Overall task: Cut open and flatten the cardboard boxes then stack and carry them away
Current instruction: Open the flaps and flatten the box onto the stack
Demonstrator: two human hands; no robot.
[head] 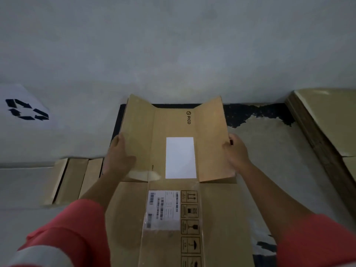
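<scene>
left hand (117, 153) and right hand (236, 151) each curl round a side edge of the pico box (173, 122). its side panels are bent up, near end resting on the flat labelled box (173, 228) on the floor. risk: unflattened creases could spring up, the sheet lands crooked, and the stack slides when carried.

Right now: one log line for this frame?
box: opened, sides raised | left hand: grips left edge | right hand: grips right edge
</scene>
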